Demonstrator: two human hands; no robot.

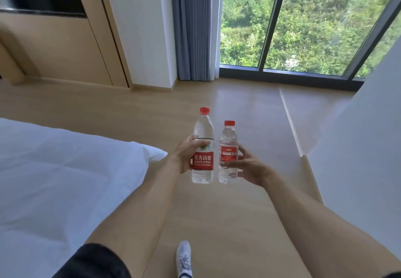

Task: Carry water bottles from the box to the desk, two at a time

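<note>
Right, your left hand (184,155) has its grip curled round the taller bottle (202,147), and your right hand (247,165) pinches the shorter bottle (228,154) just beside it, both upright over the floor (238,108). Left of your grips lies the bed (65,169). Your fingertips are hidden behind the labels; one shoe (184,258) shows below.
</note>
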